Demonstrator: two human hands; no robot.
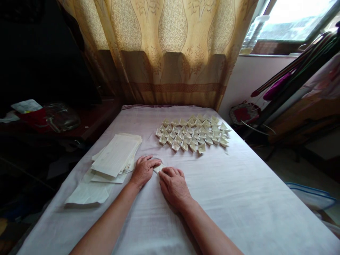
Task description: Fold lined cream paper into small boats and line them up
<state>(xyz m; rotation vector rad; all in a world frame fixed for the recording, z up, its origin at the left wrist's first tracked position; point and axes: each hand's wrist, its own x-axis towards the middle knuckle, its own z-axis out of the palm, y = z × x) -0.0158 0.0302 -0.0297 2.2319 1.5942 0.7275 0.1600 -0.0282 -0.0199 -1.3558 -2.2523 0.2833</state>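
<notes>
A small folded piece of cream paper [158, 168] lies on the white cloth-covered table [239, 198]. My left hand [143, 170] rests on its left side, fingers curled and pressing the fold. On the paper's right side my right hand [174, 184] presses down with bent fingers. Most of the paper is hidden under the two hands. Beyond them, several small folded paper shapes [193, 134] are laid out in rows. A stack of lined paper sheets [114, 157] lies just left of my left hand.
A patterned yellow curtain [170, 53] hangs behind the table. A dark side table at the left carries a glass jar [61, 117] and papers. At the right stand a window, leaning rods [294, 71] and a plastic bin [310, 196] on the floor.
</notes>
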